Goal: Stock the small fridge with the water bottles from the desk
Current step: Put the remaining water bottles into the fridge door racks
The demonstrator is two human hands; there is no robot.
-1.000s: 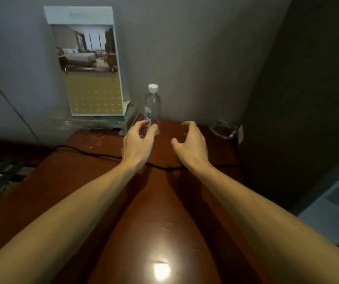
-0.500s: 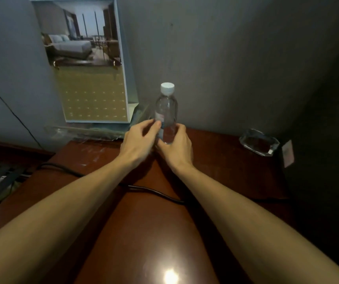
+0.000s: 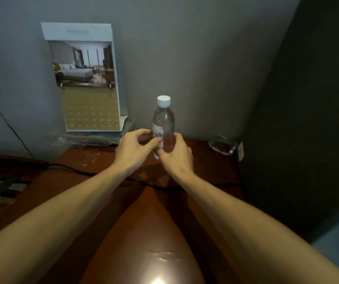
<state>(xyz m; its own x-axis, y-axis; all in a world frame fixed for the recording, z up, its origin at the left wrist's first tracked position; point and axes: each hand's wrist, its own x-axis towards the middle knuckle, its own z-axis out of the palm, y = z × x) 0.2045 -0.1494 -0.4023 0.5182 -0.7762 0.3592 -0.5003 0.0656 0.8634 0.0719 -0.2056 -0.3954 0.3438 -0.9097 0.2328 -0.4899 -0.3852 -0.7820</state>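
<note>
My bare forearms stretch forward, converging. Left hand [image 3: 134, 149] curled, fingers [image 3: 142, 132] and thumb pinching water bottle [image 3: 163, 121]; right hand [image 3: 177, 155] wraps it opposite. Bottle upright between both sets of fingers, thumbs close.

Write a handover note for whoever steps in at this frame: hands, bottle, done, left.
Left hand: fingers pinch the water bottle at its label.
Right hand: fingers curl round its lower part.
Bottle: upright, capped, at the back of the desk near the wall; its base is hidden by the hands.
Done: bottle grasped.
Left: carry it to the fridge, not in view, and set it inside.
</note>
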